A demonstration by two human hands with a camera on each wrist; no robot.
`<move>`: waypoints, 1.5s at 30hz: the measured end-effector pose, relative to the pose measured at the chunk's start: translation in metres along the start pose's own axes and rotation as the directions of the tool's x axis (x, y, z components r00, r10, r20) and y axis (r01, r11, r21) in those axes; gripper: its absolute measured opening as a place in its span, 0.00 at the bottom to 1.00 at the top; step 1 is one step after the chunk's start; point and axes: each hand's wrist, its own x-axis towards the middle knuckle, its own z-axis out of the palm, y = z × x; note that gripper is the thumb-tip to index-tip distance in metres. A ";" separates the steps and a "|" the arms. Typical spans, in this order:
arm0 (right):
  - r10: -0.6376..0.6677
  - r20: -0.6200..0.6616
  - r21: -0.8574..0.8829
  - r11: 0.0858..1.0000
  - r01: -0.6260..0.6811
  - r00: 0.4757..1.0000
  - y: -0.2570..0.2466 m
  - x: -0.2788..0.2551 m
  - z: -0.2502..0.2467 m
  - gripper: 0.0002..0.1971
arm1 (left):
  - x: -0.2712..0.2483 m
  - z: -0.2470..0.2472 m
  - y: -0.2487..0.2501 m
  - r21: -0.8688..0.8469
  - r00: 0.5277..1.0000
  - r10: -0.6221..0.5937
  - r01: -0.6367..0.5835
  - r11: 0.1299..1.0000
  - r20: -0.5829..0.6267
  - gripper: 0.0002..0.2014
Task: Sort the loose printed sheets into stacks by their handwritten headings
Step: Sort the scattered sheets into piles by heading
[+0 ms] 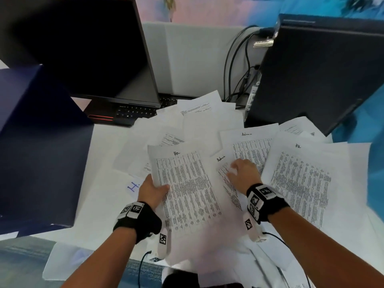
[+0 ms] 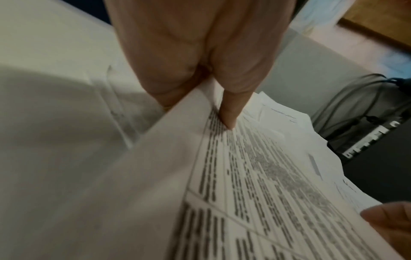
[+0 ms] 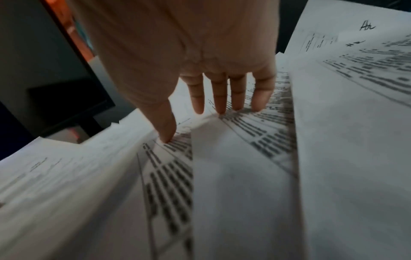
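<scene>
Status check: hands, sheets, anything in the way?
Left hand pinches a printed sheet. Right hand open, fingertips on Admin sheet. Loose pile overlaps laptop keyboard.

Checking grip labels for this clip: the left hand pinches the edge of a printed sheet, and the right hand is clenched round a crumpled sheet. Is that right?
Not quite. The left hand does pinch the printed sheet, but the right hand clenches nothing: the right wrist view shows its fingers straight, fingertips resting on flat sheets on the desk.
</scene>
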 end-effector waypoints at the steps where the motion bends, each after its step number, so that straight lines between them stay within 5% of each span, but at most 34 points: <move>1: 0.013 0.026 -0.101 0.995 -0.010 1.000 -0.001 0.001 0.003 0.22 | 0.000 -0.001 -0.001 -0.032 1.000 -0.010 0.010 0.999 -0.010 0.20; 4: 0.061 0.021 -0.237 0.970 -0.054 0.998 -0.004 0.001 0.011 0.30 | 0.003 -0.004 -0.006 -0.107 0.994 0.012 -0.023 0.994 -0.104 0.32; 8: 0.051 -0.056 -0.207 0.976 -0.062 0.997 -0.003 0.002 0.014 0.24 | 0.001 -0.013 -0.012 -0.144 0.987 0.016 -0.040 0.989 -0.161 0.37; 15: -0.006 -0.072 -0.202 0.979 -0.009 0.997 -0.010 0.006 0.009 0.12 | -0.011 -0.026 -0.022 -0.011 0.994 0.002 -0.003 1.000 -0.105 0.08; 20: 0.063 -0.054 -0.091 0.994 -0.067 0.997 -0.020 0.008 0.000 0.06 | -0.017 -0.028 -0.031 -0.139 0.982 0.001 -0.028 0.990 -0.191 0.31; 22: 0.061 -0.067 -0.030 0.998 -0.063 0.996 -0.021 0.007 -0.005 0.04 | -0.023 -0.027 -0.031 -0.171 0.984 0.034 -0.065 0.983 -0.176 0.29; 25: -0.041 -0.120 0.088 0.995 0.051 0.992 -0.025 0.000 -0.009 0.06 | -0.028 -0.025 -0.034 -0.001 0.984 0.128 -0.129 0.992 -0.127 0.18; 30: -0.145 -0.119 0.169 0.972 0.164 0.982 -0.041 -0.008 -0.007 0.10 | -0.033 -0.020 -0.036 0.134 0.983 0.185 -0.180 0.974 -0.021 0.15; 36: -0.094 -0.073 0.127 0.987 0.102 0.993 -0.042 -0.003 -0.006 0.07 | -0.019 -0.056 -0.025 0.086 0.958 0.173 -0.157 0.984 -0.230 0.15; 43: -0.102 0.047 -0.087 0.991 0.105 0.994 -0.051 0.000 0.007 0.04 | 0.035 -0.121 0.002 0.344 0.958 0.197 -0.117 0.932 -0.210 0.21; 45: -0.196 0.002 -0.059 0.979 0.196 0.981 -0.064 0.000 0.016 0.07 | 0.042 -0.129 0.006 0.328 0.959 0.202 -0.130 0.936 -0.197 0.22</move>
